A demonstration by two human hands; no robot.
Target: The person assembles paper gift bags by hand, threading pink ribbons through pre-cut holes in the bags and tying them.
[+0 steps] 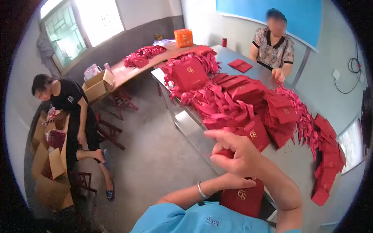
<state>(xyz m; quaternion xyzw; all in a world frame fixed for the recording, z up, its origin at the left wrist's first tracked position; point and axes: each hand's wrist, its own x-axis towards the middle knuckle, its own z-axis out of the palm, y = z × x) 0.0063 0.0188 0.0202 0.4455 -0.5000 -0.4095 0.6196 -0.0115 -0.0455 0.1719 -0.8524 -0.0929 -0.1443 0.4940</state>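
Against my body, at the bottom, is a red gift bag (241, 200) with a gold logo. My left hand (232, 181), wearing a bangle at the wrist, grips its top edge, and my right forearm partly covers the fingers. Above it my right hand (237, 153) is raised, index finger stretched out to the left. Its other fingers curl around something red that I cannot make out. Just beyond lies another red bag (254, 134) on the table, beside a heap of pink-red ribbon handles (217, 106).
Stacked red bags (278, 112) cover much of the grey table (289, 161). Across it sits a person (274, 48), one hand at the ribbons. At left another person (68, 101) leans by open cardboard boxes (56, 163). Wooden stools (107, 132) and an orange bag (183, 38) are farther back.
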